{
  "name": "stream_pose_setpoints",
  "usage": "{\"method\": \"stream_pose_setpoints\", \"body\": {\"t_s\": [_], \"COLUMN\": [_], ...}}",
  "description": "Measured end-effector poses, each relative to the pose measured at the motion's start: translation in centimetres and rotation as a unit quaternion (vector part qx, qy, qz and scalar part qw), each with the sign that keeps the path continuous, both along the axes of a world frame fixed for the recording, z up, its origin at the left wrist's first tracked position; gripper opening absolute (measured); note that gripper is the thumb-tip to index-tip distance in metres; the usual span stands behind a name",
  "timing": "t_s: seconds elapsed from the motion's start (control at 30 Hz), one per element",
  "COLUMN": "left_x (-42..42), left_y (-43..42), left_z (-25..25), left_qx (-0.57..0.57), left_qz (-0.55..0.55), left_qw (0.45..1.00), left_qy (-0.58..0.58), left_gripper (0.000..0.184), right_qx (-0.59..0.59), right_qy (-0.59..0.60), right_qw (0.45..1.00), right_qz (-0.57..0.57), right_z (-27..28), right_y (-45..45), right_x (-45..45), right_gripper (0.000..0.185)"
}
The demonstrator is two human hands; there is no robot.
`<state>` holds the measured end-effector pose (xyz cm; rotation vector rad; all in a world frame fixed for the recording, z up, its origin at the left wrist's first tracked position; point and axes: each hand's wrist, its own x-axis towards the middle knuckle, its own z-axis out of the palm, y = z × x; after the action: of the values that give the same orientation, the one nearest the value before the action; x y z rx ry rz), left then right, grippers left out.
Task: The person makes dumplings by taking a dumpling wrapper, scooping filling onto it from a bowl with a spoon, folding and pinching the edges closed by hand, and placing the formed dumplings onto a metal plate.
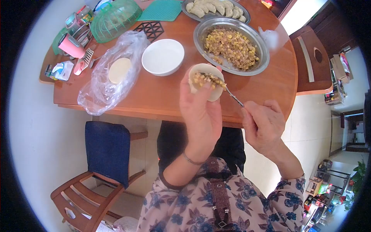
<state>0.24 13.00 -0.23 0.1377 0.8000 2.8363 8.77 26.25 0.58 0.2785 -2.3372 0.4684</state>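
Observation:
My left hand (201, 112) holds a round dough wrapper (213, 95) with filling (206, 80) on it, above the table's front edge. In my right hand (264, 123) is the handle of a metal spoon (234, 96), whose far end touches the filling at the wrapper's right side. Just behind the wrapper sits a metal basin (264, 62) of yellow and brown filling. A white bowl (163, 57) stands to the left. Further left, a round wrapper (119, 70) lies on a clear plastic bag (101, 92).
At the back, a metal tray (248, 16) holds several dumplings. A green mesh cover (116, 21), a teal mat (160, 9), a black trivet (150, 30) and a pink cup (71, 46) are at the table's left. Chairs (107, 150) stand left and right.

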Motion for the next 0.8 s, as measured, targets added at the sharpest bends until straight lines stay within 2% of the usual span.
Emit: {"method": "stream_pose_setpoints", "body": {"t_s": [0.13,0.27,0.33,0.47,0.53,0.63,0.8], "left_x": [0.0,0.1,0.1,0.0,-0.2,-0.2,-0.1], "left_y": [0.0,0.0,0.0,-0.4,-0.8,-1.4,-2.4], "left_z": [-0.2,-0.2,-0.4,-0.7,-1.0,-1.1,-0.8], "left_qx": [0.010,0.012,-0.016,-0.036,-0.014,-0.038,-0.036], "left_qz": [-0.009,-0.017,-0.010,-0.019,-0.033,-0.037,-0.054], "left_qw": [1.000,1.000,1.000,0.999,0.999,0.998,0.997], "left_qy": [-0.012,-0.007,0.000,-0.002,-0.034,-0.033,-0.045], "left_gripper": [0.044,0.043,0.037,0.036,0.045,0.044,0.041], "right_qx": [0.001,-0.010,-0.014,-0.018,-0.024,-0.023,0.018], "right_qy": [-0.023,0.006,-0.001,-0.021,-0.018,-0.012,-0.029], "right_qw": [1.000,1.000,1.000,1.000,0.999,1.000,0.999], "right_qz": [-0.010,-0.011,-0.012,-0.014,-0.014,-0.011,0.026], "right_z": [0.0,0.0,0.0,0.3,0.4,1.0,1.4], "right_y": [0.2,0.3,0.4,0.6,0.8,1.1,1.5], "right_x": [0.5,0.4,0.5,0.5,0.5,0.8,1.1], "right_gripper": [0.022,0.020,0.019,0.019,0.019,0.019,0.023]}}
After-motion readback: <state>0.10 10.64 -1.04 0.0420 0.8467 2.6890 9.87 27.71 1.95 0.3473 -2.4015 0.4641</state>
